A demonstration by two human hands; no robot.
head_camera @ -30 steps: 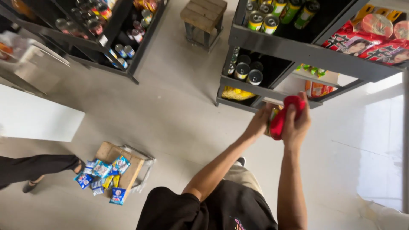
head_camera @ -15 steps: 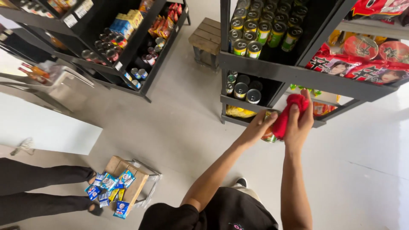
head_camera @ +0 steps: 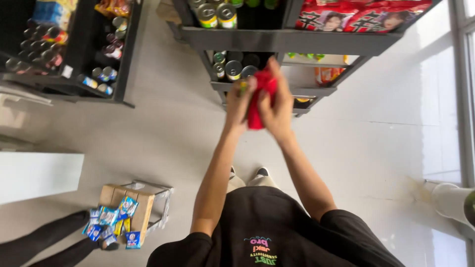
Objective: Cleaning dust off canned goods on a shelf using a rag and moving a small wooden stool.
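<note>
Seen from above, a person in a black T-shirt reaches both arms forward toward a dark shelf unit [head_camera: 277,39]. The right hand [head_camera: 279,106] is wrapped around a soft red packet [head_camera: 257,101], its fingers curled over the top and side so that much of the packet is covered. The left hand [head_camera: 240,106] closes on the packet's other side and seems also to pinch something small and greenish-yellow at its fingertips, though that item is too hidden to identify. Holding the packet between both hands at chest height keeps it steady, probably because it is limp and would sag in one hand. The packet sits just in front of the middle shelf, level with a row of cans [head_camera: 232,69] seen lid-up. The top shelf carries more cans [head_camera: 217,15] and large red noodle bags [head_camera: 361,15]; its front edge juts out above the hands and would block a straight lift. An orange packet [head_camera: 326,75] lies on a lower shelf to the right. A second shelf unit [head_camera: 99,54] of bottles and cans stands to the left. On the floor near the left, a cardboard box [head_camera: 133,210] with blue snack packs [head_camera: 111,222] sits beside another person's dark-trousered legs [head_camera: 44,244].
</note>
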